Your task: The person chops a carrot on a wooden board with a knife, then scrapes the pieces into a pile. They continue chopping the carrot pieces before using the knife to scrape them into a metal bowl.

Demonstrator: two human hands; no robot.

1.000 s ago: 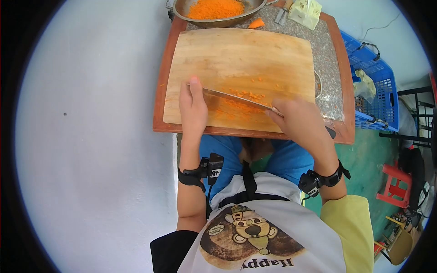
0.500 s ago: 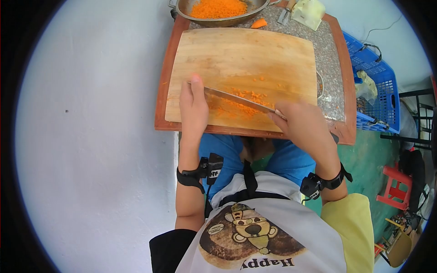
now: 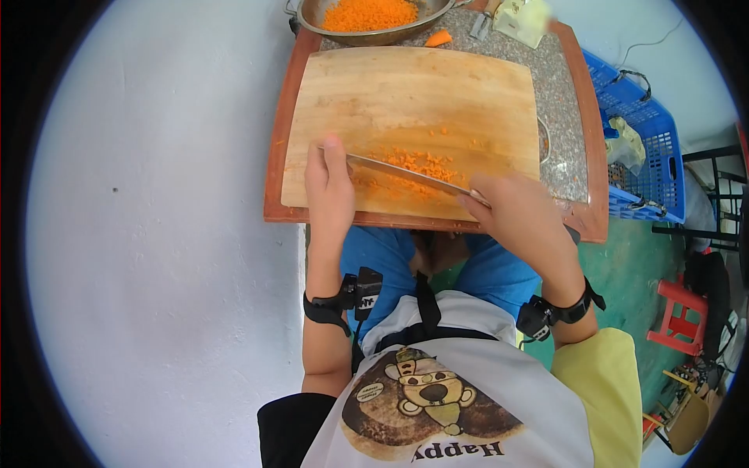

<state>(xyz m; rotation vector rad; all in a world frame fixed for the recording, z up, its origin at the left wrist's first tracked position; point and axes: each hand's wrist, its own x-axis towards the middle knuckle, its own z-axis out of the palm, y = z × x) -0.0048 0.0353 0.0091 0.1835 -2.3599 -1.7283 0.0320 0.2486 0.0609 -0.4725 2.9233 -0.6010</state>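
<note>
- Speckled bench (image 3: 563, 125) held a board (image 3: 406, 86) and a carrot chunk (image 3: 438, 38).
- Over the board, fingers of the left hand (image 3: 329, 175) pinched the knife (image 3: 406, 172) near its tip; the right hand (image 3: 519, 207) gripped its handle.
- Orange bits (image 3: 421, 164) lay beside it.
- A pan (image 3: 374, 37) held more; a blue basket (image 3: 662, 148) held a bag (image 3: 626, 147).

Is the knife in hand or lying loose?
In hand: the right hand holds the knife by its handle. The left hand is at the blade's far end; cannot tell whether it grips.
</note>
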